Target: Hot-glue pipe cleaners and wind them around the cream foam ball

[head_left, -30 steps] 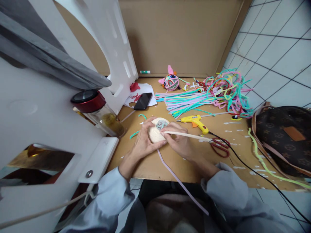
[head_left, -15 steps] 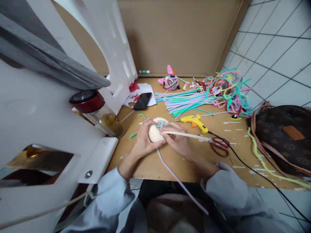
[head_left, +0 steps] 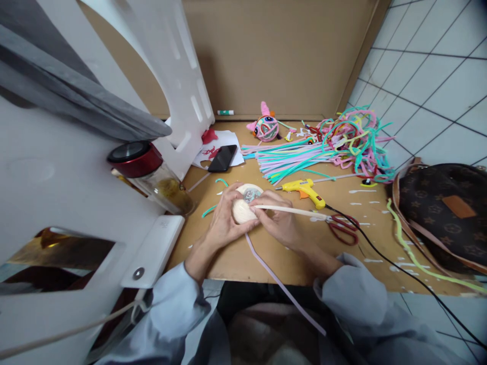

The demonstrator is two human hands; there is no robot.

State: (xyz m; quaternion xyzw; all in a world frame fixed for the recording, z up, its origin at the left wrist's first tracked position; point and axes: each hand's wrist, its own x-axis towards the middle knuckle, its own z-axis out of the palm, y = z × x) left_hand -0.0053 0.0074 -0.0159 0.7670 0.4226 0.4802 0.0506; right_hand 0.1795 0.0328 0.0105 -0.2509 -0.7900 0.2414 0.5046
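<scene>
My left hand point(head_left: 224, 219) is wrapped round a cream-coloured ball point(head_left: 242, 212) with a grey-green patterned patch on its top. Pinched against the ball's near right side, a cream pipe cleaner point(head_left: 292, 210) is held by the fingers of my right hand point(head_left: 281, 223); its loose end stretches out to the right. A lilac pipe cleaner point(head_left: 272, 274) hangs down from beneath the ball past the table edge. Red-handled scissors point(head_left: 343, 228) lie right of my right hand, partly behind the cream strip's end. A yellow glue gun point(head_left: 306, 190) rests just beyond it.
A bundle of pastel pipe cleaners point(head_left: 292, 158) lies at the back, beside a pink eared figure point(head_left: 267, 128). A phone point(head_left: 222, 158) rests on paper. A glass bottle point(head_left: 163, 185) stands left, a brown bag point(head_left: 445, 213) right. The glue gun's black cord point(head_left: 384, 261) crosses the right side.
Both hands keep almost the same place and hold on the ball and cream pipe cleaner. The view has shifted very slightly.
</scene>
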